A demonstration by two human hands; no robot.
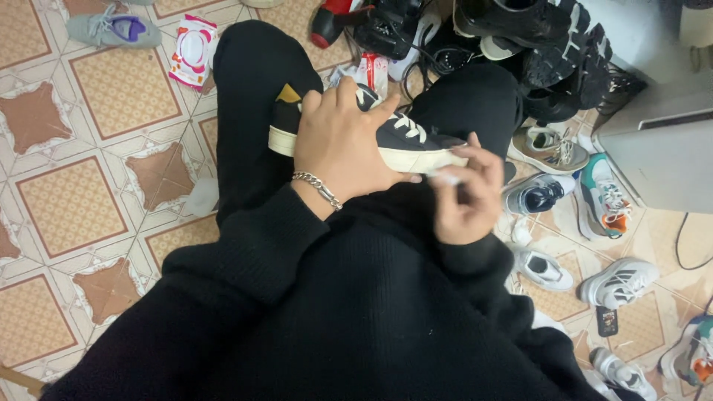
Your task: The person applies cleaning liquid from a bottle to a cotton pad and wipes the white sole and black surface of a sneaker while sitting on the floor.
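While both hands grip, left hand (pixel 343 141) around dark sneaker (pixel 386 137), right hand (pixel 464 194) pinching white wipe (pixel 448 177), above shoe-strewn tiled floor (pixel 89 193).

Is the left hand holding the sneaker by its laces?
No, the left hand wraps over the side of the dark sneaker; the white laces lie free beside its fingers.

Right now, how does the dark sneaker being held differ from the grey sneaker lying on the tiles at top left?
The dark lace-up sneaker with cream sole is gripped on the lap by the left hand; the grey sneaker with purple lining lies untouched on the tiled floor. Both are single laced shoes.
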